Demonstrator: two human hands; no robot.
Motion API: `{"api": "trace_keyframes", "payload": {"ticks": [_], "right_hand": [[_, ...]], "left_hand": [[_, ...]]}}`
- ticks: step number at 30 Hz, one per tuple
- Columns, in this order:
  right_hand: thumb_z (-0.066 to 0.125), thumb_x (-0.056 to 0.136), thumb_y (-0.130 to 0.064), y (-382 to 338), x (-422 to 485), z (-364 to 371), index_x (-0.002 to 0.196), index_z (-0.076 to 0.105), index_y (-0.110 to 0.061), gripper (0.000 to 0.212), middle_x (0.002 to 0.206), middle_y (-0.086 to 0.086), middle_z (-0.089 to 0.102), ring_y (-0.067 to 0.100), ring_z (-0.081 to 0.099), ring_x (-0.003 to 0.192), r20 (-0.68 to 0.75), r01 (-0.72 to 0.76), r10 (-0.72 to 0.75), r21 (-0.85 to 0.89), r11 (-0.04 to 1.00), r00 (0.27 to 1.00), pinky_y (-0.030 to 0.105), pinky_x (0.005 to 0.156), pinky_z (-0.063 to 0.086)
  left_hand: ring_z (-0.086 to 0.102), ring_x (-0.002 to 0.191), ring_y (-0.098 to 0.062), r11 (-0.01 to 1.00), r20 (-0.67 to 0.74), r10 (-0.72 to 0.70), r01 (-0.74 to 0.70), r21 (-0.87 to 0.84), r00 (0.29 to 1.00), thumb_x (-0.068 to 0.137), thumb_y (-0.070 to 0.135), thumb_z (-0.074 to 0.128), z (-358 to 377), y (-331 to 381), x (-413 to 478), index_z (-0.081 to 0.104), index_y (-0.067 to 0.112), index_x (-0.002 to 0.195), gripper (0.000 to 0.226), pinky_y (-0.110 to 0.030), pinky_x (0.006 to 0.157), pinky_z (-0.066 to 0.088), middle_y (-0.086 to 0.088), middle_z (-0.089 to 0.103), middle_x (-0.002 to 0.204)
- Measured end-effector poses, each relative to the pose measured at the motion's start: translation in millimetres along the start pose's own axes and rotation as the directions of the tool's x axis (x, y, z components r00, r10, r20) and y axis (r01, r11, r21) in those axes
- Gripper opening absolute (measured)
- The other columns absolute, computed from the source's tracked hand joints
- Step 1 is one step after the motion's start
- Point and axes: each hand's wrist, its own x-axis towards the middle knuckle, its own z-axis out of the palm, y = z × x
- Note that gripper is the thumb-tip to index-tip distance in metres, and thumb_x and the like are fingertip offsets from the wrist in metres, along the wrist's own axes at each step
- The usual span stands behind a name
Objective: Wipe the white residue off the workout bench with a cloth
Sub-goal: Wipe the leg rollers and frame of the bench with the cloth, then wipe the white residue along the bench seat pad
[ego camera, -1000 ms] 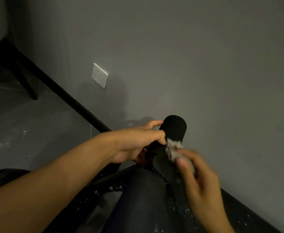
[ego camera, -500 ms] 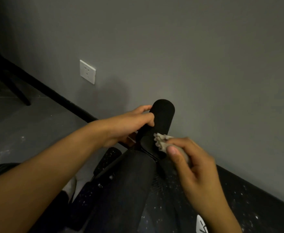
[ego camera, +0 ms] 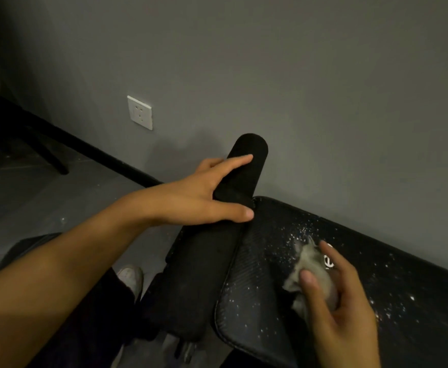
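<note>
the workout bench [ego camera: 257, 277] runs from frame centre out to 4 o'clock, black textured pad w/ a rounded near end. white residue [ego camera: 301, 232] is scattered as specks over the pad, thickest near centre-right and again toward the 4 o'clock edge by the frame border.

right hand [ego camera: 334, 309] at 5 o'clock, fingers closed around a crumpled grey-white cloth [ego camera: 310, 264], thumb on top of it, cloth pressed onto the bench pad in the middle of the speckled patch. a small white logo on the pad peeks out just beside the fingertips.

left hand [ego camera: 207, 197] near centre, forearm coming in from 8 o'clock. it's wrapped on a black foam roller [ego camera: 246, 166] that sticks up toward 12 o'clock from the bench's near end: thumb across the lower part, index finger laid along the side, other fingers hidden behind so how tight the grip is can't be judged exactly, but hand is clamped on it.

a second black padded piece [ego camera: 204, 274] lies just left of the bench pad, touching it along the seam. below it at 7 o'clock, a pale shoe [ego camera: 130, 277] on the grey floor [ego camera: 31, 203]. grey wall [ego camera: 270, 75] fills the top half, w/ a white socket [ego camera: 140, 112] at 10 o'clock above a dark skirting strip. a dark chair leg [ego camera: 50, 158] at 9 o'clock.
</note>
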Motion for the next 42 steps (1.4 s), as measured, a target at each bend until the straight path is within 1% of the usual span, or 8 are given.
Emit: {"api": "trace_keyframes", "payload": {"ticks": [2, 7, 11, 16, 20, 25, 31, 42], "right_hand": [[0.065, 0.077, -0.046, 7.3, -2.9, 2.9, 0.135, 0.04, -0.056, 0.064, 0.099, -0.027, 0.07, -0.005, 0.069, 0.089, 0.066, -0.006, 0.011, -0.063, 0.998, 0.998, 0.024, 0.076, 0.054], [0.062, 0.094, -0.035, 9.7, 7.7, 20.0, 0.127, 0.058, -0.035, 0.032, 0.112, -0.016, 0.065, -0.001, 0.062, 0.099, 0.204, 0.304, -0.248, -0.32, 0.897, 0.947, 0.017, 0.087, 0.049], [0.045, 0.099, -0.046, 17.4, 6.7, 35.5, 0.118, 0.057, -0.034, 0.026, 0.103, -0.008, 0.062, 0.017, 0.066, 0.087, 0.453, 0.523, -0.29, -0.564, 0.639, 0.843, 0.036, 0.071, 0.054], [0.047, 0.085, -0.049, 30.8, -0.2, 30.1, 0.078, 0.066, -0.032, 0.027, 0.069, -0.009, 0.061, 0.012, 0.062, 0.05, 0.551, 0.675, -0.39, -0.588, 0.445, 0.738, 0.029, 0.04, 0.046], [0.064, 0.089, -0.04, 19.1, 31.0, 46.6, 0.088, 0.065, -0.028, 0.013, 0.08, -0.005, 0.062, 0.019, 0.065, 0.063, 0.521, 0.666, -0.415, -0.602, 0.441, 0.746, 0.028, 0.048, 0.037], [0.049, 0.088, -0.046, 23.5, 2.4, 38.4, 0.089, 0.065, -0.035, 0.019, 0.082, -0.014, 0.062, 0.009, 0.064, 0.062, 0.611, 0.739, -0.425, -0.473, 0.48, 0.667, 0.027, 0.049, 0.048], [0.086, 0.063, -0.026, 14.0, 28.0, 62.5, 0.083, 0.069, -0.025, 0.027, 0.067, -0.004, 0.061, 0.02, 0.059, 0.047, 0.499, 0.661, -0.438, -0.62, 0.423, 0.748, 0.027, 0.042, 0.041], [0.046, 0.084, -0.052, 26.4, -15.8, 42.1, 0.084, 0.066, -0.038, 0.025, 0.067, -0.011, 0.064, 0.012, 0.062, 0.051, 0.512, 0.674, -0.439, -0.583, 0.453, 0.738, 0.029, 0.05, 0.049]], "left_hand": [[0.019, 0.152, -0.021, 0.991, -0.107, 0.02, -0.006, 0.133, 0.994, 0.08, 0.055, 0.076, 4.9, 7.0, -4.6, 0.015, 0.063, 0.151, 0.094, -0.035, 0.116, 0.036, 0.016, -0.006, 0.163], [0.018, 0.149, -0.013, 0.944, -0.229, 0.133, -0.053, 0.325, 0.964, 0.08, 0.06, 0.071, 39.9, 25.1, -59.7, 0.037, 0.065, 0.133, 0.063, -0.044, 0.118, 0.036, 0.028, 0.0, 0.151], [0.024, 0.135, 0.002, 0.872, -0.218, 0.09, 0.029, 0.488, 0.972, 0.082, 0.065, 0.066, 75.5, 30.2, -117.4, 0.037, 0.063, 0.135, 0.06, -0.021, 0.104, 0.041, 0.03, -0.01, 0.151], [0.038, 0.138, -0.007, 0.875, -0.406, 0.155, 0.066, 0.48, 0.9, 0.08, 0.049, 0.076, 98.1, 14.4, -119.6, 0.049, 0.06, 0.128, 0.056, -0.027, 0.101, 0.048, 0.031, -0.008, 0.161], [0.044, 0.133, -0.011, 0.886, -0.428, 0.103, 0.112, 0.45, 0.898, 0.08, 0.038, 0.077, 97.2, 15.6, -110.9, 0.053, 0.058, 0.124, 0.054, -0.029, 0.102, 0.048, 0.032, -0.004, 0.16], [0.04, 0.137, -0.013, 0.89, -0.393, 0.125, 0.072, 0.451, 0.911, 0.078, 0.045, 0.077, 93.6, 12.0, -107.3, 0.052, 0.057, 0.126, 0.055, -0.031, 0.103, 0.048, 0.031, -0.004, 0.161], [0.047, 0.131, -0.014, 0.9, -0.442, 0.169, 0.044, 0.433, 0.881, 0.076, 0.034, 0.08, 98.6, 0.1, -103.2, 0.052, 0.058, 0.122, 0.059, -0.024, 0.095, 0.048, 0.028, 0.001, 0.162], [0.043, 0.134, -0.02, 0.881, -0.418, 0.231, -0.007, 0.472, 0.879, 0.074, 0.038, 0.079, 93.7, -2.3, -103.1, 0.052, 0.057, 0.123, 0.058, -0.039, 0.09, 0.056, 0.022, 0.003, 0.164]]}}
